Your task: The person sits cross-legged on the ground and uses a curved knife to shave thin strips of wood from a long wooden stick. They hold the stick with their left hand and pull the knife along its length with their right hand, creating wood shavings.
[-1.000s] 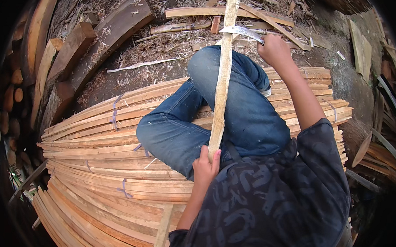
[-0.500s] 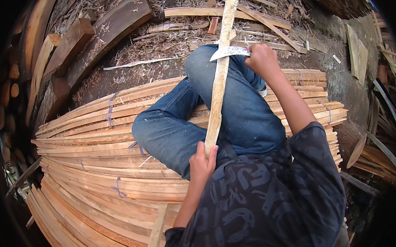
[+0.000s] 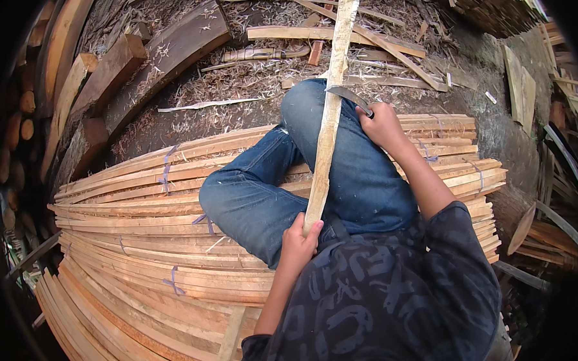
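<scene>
My left hand (image 3: 298, 243) is clamped on the near end of a long wooden strip (image 3: 326, 140). This strip is above my lap, and its long axis points forward, away from me, leaning slightly to the right. Under my legs (image 3: 370, 183) lie bundles of sticks (image 3: 122, 210), bound with purple ties (image 3: 173, 281). My right hand (image 3: 384, 126) is closed around a curved knife (image 3: 354, 99), whose blade lies across the strip. Farther, wood shavings (image 3: 198, 89) cover the ground, beside a thick beam (image 3: 168, 62).
</scene>
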`<state>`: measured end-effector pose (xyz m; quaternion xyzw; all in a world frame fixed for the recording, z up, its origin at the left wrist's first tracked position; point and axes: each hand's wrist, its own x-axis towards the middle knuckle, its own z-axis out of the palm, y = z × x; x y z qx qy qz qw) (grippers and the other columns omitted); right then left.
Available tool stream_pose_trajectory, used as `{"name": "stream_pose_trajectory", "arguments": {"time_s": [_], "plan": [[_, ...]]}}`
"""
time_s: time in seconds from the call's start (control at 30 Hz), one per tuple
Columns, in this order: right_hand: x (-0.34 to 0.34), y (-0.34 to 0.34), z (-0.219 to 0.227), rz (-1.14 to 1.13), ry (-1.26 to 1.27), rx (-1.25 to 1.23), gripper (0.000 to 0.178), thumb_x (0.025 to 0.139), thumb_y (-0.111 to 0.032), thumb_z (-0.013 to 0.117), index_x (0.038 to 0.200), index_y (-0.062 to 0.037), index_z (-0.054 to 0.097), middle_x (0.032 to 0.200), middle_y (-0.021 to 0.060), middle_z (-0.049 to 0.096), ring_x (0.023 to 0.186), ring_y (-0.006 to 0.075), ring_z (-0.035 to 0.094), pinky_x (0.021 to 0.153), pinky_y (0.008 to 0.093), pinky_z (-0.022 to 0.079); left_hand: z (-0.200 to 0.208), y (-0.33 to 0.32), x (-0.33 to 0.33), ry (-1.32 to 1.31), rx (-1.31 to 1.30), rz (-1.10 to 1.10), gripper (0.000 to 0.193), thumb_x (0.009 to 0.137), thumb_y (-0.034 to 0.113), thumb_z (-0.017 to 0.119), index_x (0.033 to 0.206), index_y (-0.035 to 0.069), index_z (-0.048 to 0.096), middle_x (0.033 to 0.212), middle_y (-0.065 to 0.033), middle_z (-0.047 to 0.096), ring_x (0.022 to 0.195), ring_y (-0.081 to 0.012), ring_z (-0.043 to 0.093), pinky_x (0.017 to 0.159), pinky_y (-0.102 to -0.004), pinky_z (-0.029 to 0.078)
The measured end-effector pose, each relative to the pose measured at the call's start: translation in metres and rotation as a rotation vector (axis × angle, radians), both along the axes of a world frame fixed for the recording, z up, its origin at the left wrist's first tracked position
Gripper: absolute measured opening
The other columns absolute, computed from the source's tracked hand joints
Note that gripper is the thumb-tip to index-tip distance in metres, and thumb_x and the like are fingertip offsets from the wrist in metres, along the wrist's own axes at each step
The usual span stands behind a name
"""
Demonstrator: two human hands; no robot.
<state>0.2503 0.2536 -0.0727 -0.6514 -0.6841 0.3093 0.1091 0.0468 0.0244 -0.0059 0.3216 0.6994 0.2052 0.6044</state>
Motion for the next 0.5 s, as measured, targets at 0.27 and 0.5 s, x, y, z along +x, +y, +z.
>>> {"name": "stream_pose_trajectory", "arguments": {"time_s": [0.27, 0.5], "plan": [[0.006, 0.039, 0.020, 0.179, -0.274, 0.324, 0.025, 0.083, -0.025, 0.059, 0.074, -0.0045, 0.069, 0.068, 0.0193, 0.064, 0.065, 0.0376, 0.064, 0.063, 0.0464, 0.052, -0.010, -0.006, -0.002, -0.100, 0.007, 0.077, 0.025, 0.094, 0.026, 0.059, 0.090, 0.002, 0.053, 0.055, -0.0029, 0.053, 0.044, -0.0090, 0.052, 0.041, -0.0252, 0.043], [0.009, 0.109, 0.009, -0.023, -0.350, 0.324, 0.026, 0.085, -0.026, 0.059, 0.077, -0.0034, 0.069, 0.073, 0.0192, 0.067, 0.073, 0.0354, 0.067, 0.065, 0.0471, 0.053, -0.001, 0.002, -0.002, -0.075, 0.039, 0.060, 0.024, 0.095, 0.025, 0.056, 0.098, 0.001, 0.053, 0.056, -0.0014, 0.050, 0.043, -0.0078, 0.050, 0.041, -0.0250, 0.042]]}}
